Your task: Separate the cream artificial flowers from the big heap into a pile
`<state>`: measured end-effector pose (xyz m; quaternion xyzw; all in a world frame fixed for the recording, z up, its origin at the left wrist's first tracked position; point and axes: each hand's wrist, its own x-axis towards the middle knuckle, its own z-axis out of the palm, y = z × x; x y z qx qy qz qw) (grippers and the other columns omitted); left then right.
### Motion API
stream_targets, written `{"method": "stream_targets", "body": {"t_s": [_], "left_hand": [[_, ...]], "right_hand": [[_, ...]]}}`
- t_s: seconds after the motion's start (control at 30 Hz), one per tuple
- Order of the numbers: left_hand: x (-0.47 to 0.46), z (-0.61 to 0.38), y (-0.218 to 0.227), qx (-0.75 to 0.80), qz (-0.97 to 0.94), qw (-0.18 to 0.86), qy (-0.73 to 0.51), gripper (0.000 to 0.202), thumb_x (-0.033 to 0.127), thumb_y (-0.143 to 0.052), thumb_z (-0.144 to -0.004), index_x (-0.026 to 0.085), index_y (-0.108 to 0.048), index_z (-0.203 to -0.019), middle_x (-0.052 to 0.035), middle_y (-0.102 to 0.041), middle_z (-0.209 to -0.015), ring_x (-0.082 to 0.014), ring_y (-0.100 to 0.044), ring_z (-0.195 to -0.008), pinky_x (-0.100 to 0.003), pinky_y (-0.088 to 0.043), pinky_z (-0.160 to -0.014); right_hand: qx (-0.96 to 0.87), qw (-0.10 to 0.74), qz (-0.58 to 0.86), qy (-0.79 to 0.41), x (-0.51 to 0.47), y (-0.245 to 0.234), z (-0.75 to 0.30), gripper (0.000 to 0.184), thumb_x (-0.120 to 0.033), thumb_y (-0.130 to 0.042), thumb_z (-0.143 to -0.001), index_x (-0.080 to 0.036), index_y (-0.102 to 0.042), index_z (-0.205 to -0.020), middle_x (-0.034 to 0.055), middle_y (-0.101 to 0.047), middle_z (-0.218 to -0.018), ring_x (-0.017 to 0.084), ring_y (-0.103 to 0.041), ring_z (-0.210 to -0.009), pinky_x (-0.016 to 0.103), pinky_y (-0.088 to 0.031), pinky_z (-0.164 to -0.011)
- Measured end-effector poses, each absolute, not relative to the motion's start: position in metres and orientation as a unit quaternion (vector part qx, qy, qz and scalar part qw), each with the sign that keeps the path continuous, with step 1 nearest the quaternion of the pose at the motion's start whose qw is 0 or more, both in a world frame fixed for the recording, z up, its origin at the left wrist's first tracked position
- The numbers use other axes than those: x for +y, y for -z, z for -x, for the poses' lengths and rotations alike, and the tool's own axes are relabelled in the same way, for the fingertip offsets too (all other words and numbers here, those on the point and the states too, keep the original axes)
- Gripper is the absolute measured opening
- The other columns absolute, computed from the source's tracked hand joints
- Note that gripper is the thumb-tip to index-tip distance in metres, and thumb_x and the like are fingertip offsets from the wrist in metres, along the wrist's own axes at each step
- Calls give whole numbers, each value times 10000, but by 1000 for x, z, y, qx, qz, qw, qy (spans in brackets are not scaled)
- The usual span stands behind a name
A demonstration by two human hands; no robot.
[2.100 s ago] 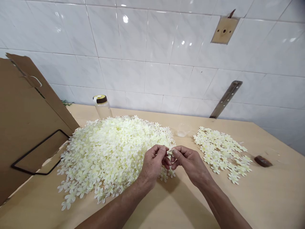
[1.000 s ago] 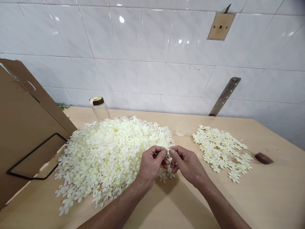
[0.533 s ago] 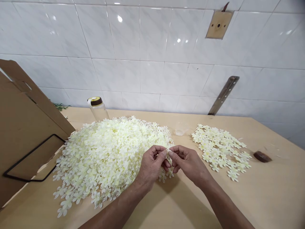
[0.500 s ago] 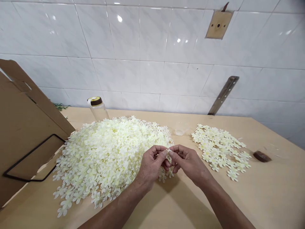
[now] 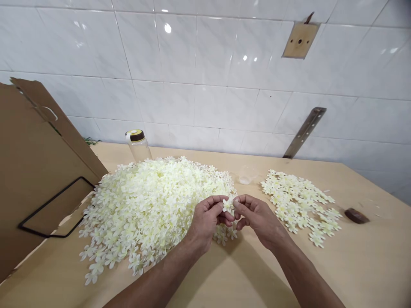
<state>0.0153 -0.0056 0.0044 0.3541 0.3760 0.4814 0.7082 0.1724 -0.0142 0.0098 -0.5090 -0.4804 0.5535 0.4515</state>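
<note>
While your left hand (image 5: 206, 222) pinches the white flower (image 5: 227, 205) at its left, your right hand (image 5: 257, 217) seemingly pinches it opposite.

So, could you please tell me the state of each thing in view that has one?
Flower, held up, petals spread
Left hand, pinching the flower
Right hand, pinching the flower's edge
Big flower pile, heaped
Small flower pile, spread thin
Bottle, upright, lid on
Cardboard, upright
Clear container, contents hard to tell
Dark item, too blurred to tell
</note>
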Motion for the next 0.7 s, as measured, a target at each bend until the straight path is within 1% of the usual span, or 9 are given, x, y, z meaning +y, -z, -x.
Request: {"method": "stream_targets", "body": {"t_s": [0.1, 0.2, 0.27, 0.3, 0.37, 0.43, 0.53, 0.6, 0.7], "left_hand": [[-5, -15, -6, 375, -307, 729, -483, 217, 141, -542, -787, 110, -627, -984, -85, -673, -589, -169, -631, -551, -270, -505, -579], [-3, -14, -5, 354, -258, 757, -484, 169, 125, -509, -781, 134, -596, -925, -76, -662, -603, -169, -640, -559, -256, -496, -562], [-2, -14, -4, 338, -235, 774, -481, 124, 170, -516, -820, 136, -597, -907, -57, -646, -631, -156, -636, -560, -241, -485, -540], [-2, -14, -4, 334, -228, 781, -476, 120, 218, -526, -850, 135, -600, -895, -48, -634, -640, -148, -628, -552, -233, -477, -523], [-2, -14, -3, 332, -232, 789, -462, 201, 332, -561, -885, 136, -598, -858, -35, -614, -644, -128, -603, -524, -218, -453, -485], [-3, -14, -3, 334, -254, 788, -449, 274, 409, -611, -870, 146, -579, -798, -19, -593, -641, -104, -558, -476, -202, -407, -429], [-4, -14, -4, 346, -289, 776, -441, 276, 403, -673, -817, 158, -562, -755, 18, -554, -660, -63, -473, -410, -181, -296, -349], [-6, -13, -6, 363, -305, 764, -438, 250, 397, -684, -801, 163, -597, -807, 35, -538, -686, -47, -439, -388, -173, -230, -324], [-7, -13, -8, 384, -344, 732, -446, 284, 433, -700, -789, 164, -631, -850, 33, -553, -734, -37, -435, -384, -171, -206, -313]], "right_hand": [[-467, 462, 482, -580, -14, -11, -174, 347, -490, -764, -787, -169, -633, -808, -1, -601, -671, 129, -569, -598, 266, -535, -527], [-451, 470, 447, -613, -16, -14, -174, 335, -473, -778, -787, -172, -631, -808, -3, -599, -646, 122, -556, -598, 237, -507, -509], [-446, 469, 429, -631, -17, -16, -174, 329, -464, -776, -795, -170, -629, -793, -2, -599, -638, 117, -553, -592, 226, -496, -505], [-446, 467, 422, -637, -18, -16, -174, 330, -462, -772, -801, -166, -627, -779, -1, -599, -638, 114, -552, -587, 224, -493, -505], [-452, 459, 413, -644, -18, -17, -173, 343, -467, -755, -819, -159, -621, -746, 3, -594, -639, 109, -546, -577, 224, -489, -505], [-457, 453, 408, -648, -19, -17, -174, 359, -477, -734, -835, -156, -615, -727, 3, -582, -635, 106, -536, -568, 224, -485, -500], [-458, 450, 405, -651, -20, -17, -175, 346, -473, -726, -844, -161, -614, -745, 0, -574, -650, 105, -523, -573, 225, -489, -505], [-456, 455, 406, -649, -19, -16, -175, 328, -465, -736, -839, -164, -620, -775, -3, -574, -665, 101, -517, -576, 222, -489, -507], [-448, 459, 418, -643, -17, -14, -174, 330, -470, -753, -820, -167, -624, -797, -17, -555, -649, 90, -498, -543, 214, -473, -487]]}}
